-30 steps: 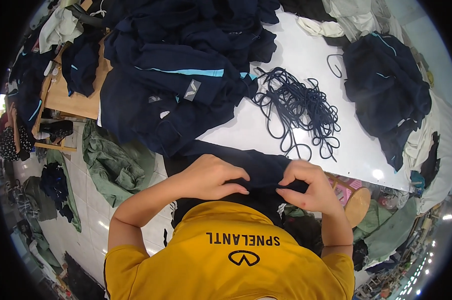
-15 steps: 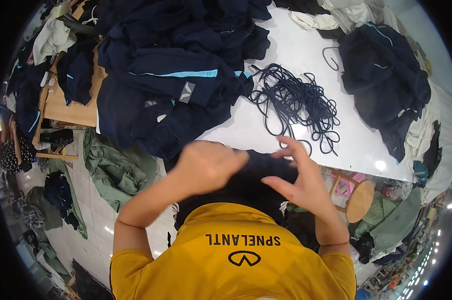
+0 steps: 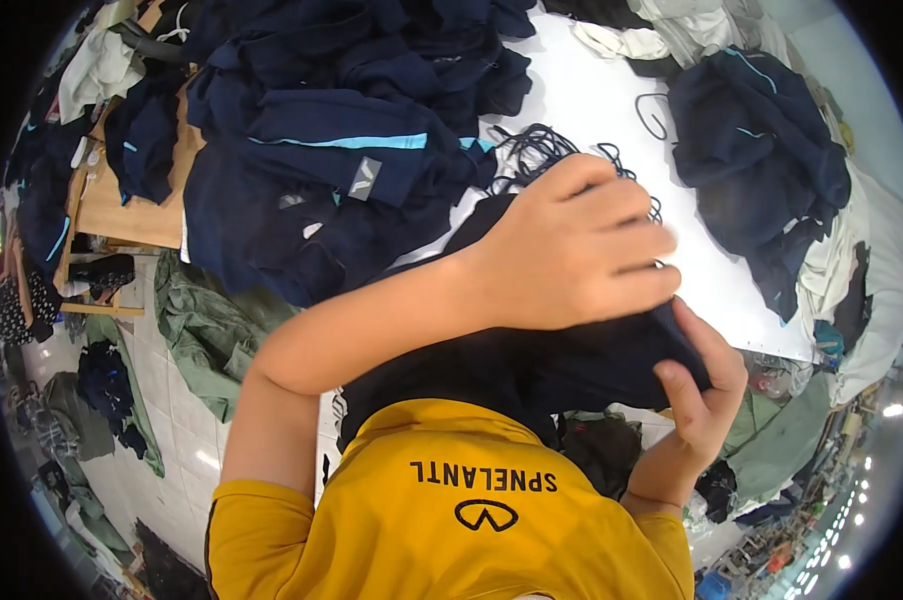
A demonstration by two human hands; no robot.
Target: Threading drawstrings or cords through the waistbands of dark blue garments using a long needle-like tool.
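I hold a dark navy garment up close in front of my yellow shirt. My left hand is closed over its top edge, fingers curled down onto the cloth. From below at the right, my right hand pinches the same garment, thumb and fingers gripping the fabric. A tangle of dark cords lies on the white table just behind my left hand, partly hidden by it.
A big heap of navy garments with light blue stripes covers the table's left half. Another dark pile lies at the right, pale cloths beyond it. Green garments and other clothes lie on the tiled floor at the left.
Both hands have lifted the navy garment off the table edge toward the camera. My left hand now fills the middle of the view and hides most of the cords.
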